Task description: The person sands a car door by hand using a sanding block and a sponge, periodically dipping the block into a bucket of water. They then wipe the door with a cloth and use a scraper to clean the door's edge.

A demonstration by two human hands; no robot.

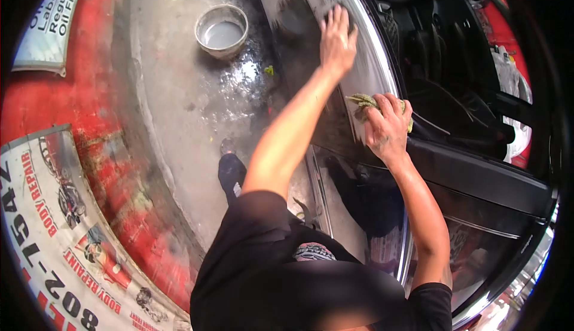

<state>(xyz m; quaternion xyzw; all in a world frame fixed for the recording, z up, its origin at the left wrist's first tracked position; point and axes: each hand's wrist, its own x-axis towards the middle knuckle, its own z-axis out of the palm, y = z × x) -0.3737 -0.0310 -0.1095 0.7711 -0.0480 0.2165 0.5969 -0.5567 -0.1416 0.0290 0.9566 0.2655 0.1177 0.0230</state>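
Note:
My left hand (338,43) lies with its fingers stretched out on the dark, wet-looking panel (302,53) of a car door. Small dark patches show beside its fingers; whether anything lies beneath the palm is hidden. Closer to me, my right hand (387,127) is closed around a crumpled yellow-green cloth (363,100), parts of which stick out on both sides of the fingers. That hand is at the door's upper edge, near the bright trim strip (375,47).
A round bucket (221,31) with greyish liquid stands on the wet concrete floor (185,92). Left of it runs a red wall (98,92) with printed banners (89,229). The car's dark interior (442,56) lies to the right. My shoe (230,172) is on the floor.

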